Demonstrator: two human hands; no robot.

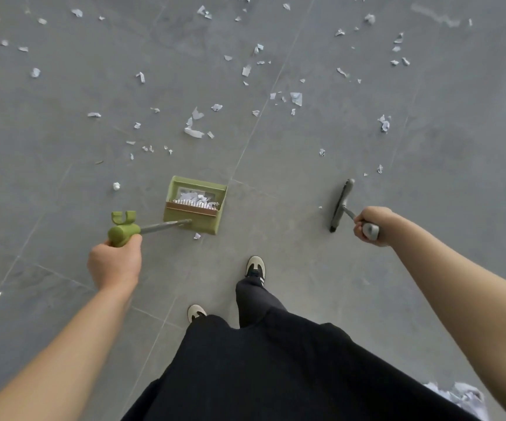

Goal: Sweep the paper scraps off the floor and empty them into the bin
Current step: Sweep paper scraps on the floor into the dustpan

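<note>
Olive-green dustpan, grey broom, white scraps, grey tiled floor

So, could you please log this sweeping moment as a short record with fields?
left hand: left hand grips the green handle of the dustpan
right hand: right hand grips the grey handle of the broom
dustpan: on the floor, paper scraps inside
broom: head to the right of the dustpan, apart from it
paper scraps: many paper scraps scattered on the grey tiled floor, mostly beyond the dustpan
bin: not in view
</note>
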